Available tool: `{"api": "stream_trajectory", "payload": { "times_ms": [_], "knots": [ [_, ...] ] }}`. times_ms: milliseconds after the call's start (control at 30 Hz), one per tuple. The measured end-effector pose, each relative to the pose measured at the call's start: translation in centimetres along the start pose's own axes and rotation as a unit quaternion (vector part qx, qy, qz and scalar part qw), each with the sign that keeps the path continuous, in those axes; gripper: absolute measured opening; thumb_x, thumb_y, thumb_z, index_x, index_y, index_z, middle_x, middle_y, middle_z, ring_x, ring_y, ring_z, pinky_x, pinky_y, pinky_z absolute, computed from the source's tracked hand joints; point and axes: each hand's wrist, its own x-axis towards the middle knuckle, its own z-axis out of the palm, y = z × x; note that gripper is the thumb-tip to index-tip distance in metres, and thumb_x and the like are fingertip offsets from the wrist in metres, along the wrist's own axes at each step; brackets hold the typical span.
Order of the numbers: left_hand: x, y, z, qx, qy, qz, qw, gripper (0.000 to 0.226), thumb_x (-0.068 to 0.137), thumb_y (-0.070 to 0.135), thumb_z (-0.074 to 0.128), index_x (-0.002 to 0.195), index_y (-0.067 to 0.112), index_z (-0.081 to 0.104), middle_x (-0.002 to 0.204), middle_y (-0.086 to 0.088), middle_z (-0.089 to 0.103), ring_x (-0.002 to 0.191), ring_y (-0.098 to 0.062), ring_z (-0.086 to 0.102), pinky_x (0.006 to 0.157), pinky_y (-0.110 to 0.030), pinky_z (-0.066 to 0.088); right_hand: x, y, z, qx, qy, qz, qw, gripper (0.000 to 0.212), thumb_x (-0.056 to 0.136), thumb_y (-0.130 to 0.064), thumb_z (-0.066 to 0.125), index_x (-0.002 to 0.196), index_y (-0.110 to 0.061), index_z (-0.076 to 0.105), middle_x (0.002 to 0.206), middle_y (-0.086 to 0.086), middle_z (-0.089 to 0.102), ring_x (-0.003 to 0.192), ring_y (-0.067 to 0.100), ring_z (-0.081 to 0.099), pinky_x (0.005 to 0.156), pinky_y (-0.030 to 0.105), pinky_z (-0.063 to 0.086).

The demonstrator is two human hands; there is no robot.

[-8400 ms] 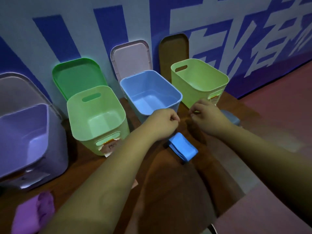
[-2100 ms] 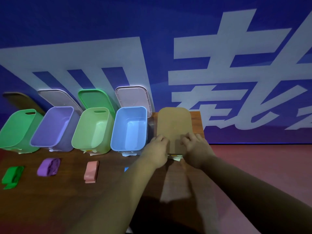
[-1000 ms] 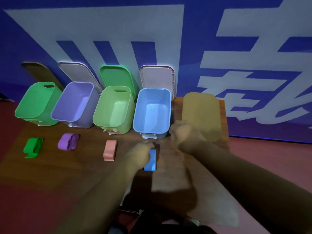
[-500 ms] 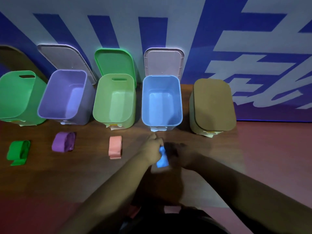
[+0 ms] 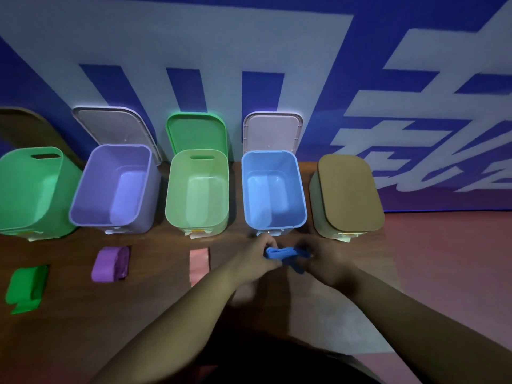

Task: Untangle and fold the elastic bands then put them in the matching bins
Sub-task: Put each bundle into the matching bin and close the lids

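**Two bare hands folding a blue elastic band in front of its bin**

A soft blue elastic band (image 5: 285, 254) was held between both hands just above the table, right in front of an open blue plastic bin (image 5: 301, 189). The left hand (image 5: 256, 257) pinched one end in its grip and the right hand (image 5: 324, 259) pinched the other. A loose blue loop hung below the band, between the hands.

The step in hand looked like the folding. The band seemed bunched rather than neat, so the next move probably called for closing the loose loop into the fold and then lifting the band over the bin's near rim.

A folded pink band (image 5: 199, 264) lay on the table before an open light green bin (image 5: 169, 195). A folded purple band (image 5: 110, 263) lay before an open lilac bin (image 5: 80, 195). A folded green band (image 5: 25, 286) lay before an open darker green bin (image 5: 62, 173) at the far left. All four open bins looked empty. At the right end of the row stood a bin shut under a flat brown lid (image 5: 349, 192).

The table (image 5: 110, 336) was dark brown wood. Behind it rose a blue wall with large white lettering (image 5: 249, 45), and reddish floor (image 5: 457, 273) showed to the right. The light was dim.
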Motion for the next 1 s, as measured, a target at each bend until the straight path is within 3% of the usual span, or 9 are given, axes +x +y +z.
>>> {"api": "stream_trajectory", "payload": {
  "times_ms": [100,267,333,400,467,567,700,867,1000],
  "knots": [
    [-0.4,1.6,-0.2,-0.007,0.026,-0.013,1.0,0.037,0.088,0.037,0.083,0.103,0.026,0.052,0.098,0.006,0.06,0.078,-0.003,0.056,0.06,-0.014,0.039,0.4,-1.1,-1.2,-0.002,0.055,-0.005,0.998,0.025,0.085,-0.031,0.075,0.108,-0.033,0.065,0.096,-0.012,0.07,0.083,0.005,0.066,0.075,0.031,0.057],
    [-0.4,3.7,-1.9,0.064,0.102,-0.039,0.992,0.046,0.084,0.062,0.077,0.116,0.037,0.057,0.094,0.013,0.062,0.081,-0.002,0.059,0.07,-0.009,0.048,3.4,-3.2,-3.7,-0.036,0.103,-0.078,0.991,0.04,0.089,-0.025,0.077,0.127,-0.026,0.064,0.117,-0.001,0.07,0.098,0.02,0.068,0.084,0.033,0.055],
    [-0.1,3.2,-2.5,0.112,0.141,-0.048,0.982,0.046,0.075,0.079,0.064,0.108,0.049,0.052,0.094,0.019,0.067,0.086,-0.005,0.066,0.083,-0.033,0.059,5.1,-3.8,-4.4,-0.043,0.098,-0.09,0.99,0.04,0.091,-0.022,0.075,0.129,-0.026,0.064,0.125,0.0,0.068,0.106,0.021,0.067,0.09,0.035,0.057],
    [0.0,2.4,-2.5,0.104,0.152,-0.037,0.982,0.036,0.08,0.071,0.059,0.106,0.048,0.049,0.098,0.021,0.069,0.093,-0.009,0.069,0.088,-0.043,0.058,7.1,-3.9,-4.9,-0.042,0.093,-0.111,0.989,0.036,0.092,-0.022,0.071,0.127,-0.027,0.065,0.127,-0.001,0.067,0.108,0.021,0.067,0.093,0.039,0.057],
    [-0.2,2.5,-2.8,0.109,0.17,-0.025,0.979,0.023,0.089,0.045,0.061,0.111,0.048,0.053,0.103,0.015,0.07,0.097,-0.015,0.069,0.092,-0.04,0.057,9.4,-3.8,-4.8,-0.05,0.095,-0.136,0.985,0.03,0.09,-0.026,0.066,0.12,-0.026,0.067,0.118,0.001,0.067,0.104,0.025,0.067,0.092,0.041,0.057],
    [-0.4,2.2,-2.7,0.121,0.19,-0.006,0.974,0.032,0.093,0.013,0.065,0.117,0.034,0.067,0.105,0.01,0.061,0.093,-0.012,0.064,0.089,-0.031,0.054,12.8,-3.2,-3.6,-0.077,0.096,-0.162,0.979,0.024,0.087,-0.024,0.063,0.111,-0.024,0.068,0.107,0.004,0.065,0.098,0.031,0.066,0.086,0.047,0.057],
    [-0.5,1.7,-2.0,0.139,0.22,0.0,0.966,0.037,0.09,0.008,0.066,0.12,0.03,0.07,0.103,0.017,0.052,0.087,0.001,0.055,0.088,-0.026,0.054,15.8,-2.4,-2.1,-0.144,0.016,-0.173,0.974,0.028,0.095,-0.017,0.064,0.122,-0.021,0.07,0.115,0.009,0.063,0.103,0.036,0.065,0.086,0.048,0.058],
    [-0.5,1.9,-1.7,0.132,0.232,-0.021,0.964,0.037,0.089,0.006,0.062,0.119,0.026,0.068,0.102,0.018,0.053,0.092,-0.012,0.064,0.091,-0.036,0.057,18.7,-2.5,-0.7,-0.236,-0.155,-0.156,0.946,0.037,0.098,-0.017,0.058,0.132,-0.026,0.069,0.131,0.008,0.064,0.125,0.029,0.058,0.101,0.04,0.052],
    [-0.4,2.0,-1.5,0.138,0.235,-0.032,0.962,0.036,0.09,0.007,0.062,0.12,0.026,0.067,0.104,0.012,0.059,0.092,-0.017,0.064,0.088,-0.037,0.056,20.4,-2.7,0.2,-0.279,-0.189,-0.135,0.932,0.038,0.102,-0.02,0.055,0.138,-0.028,0.065,0.142,0.007,0.062,0.131,0.029,0.057,0.104,0.036,0.048]
  ]
}}
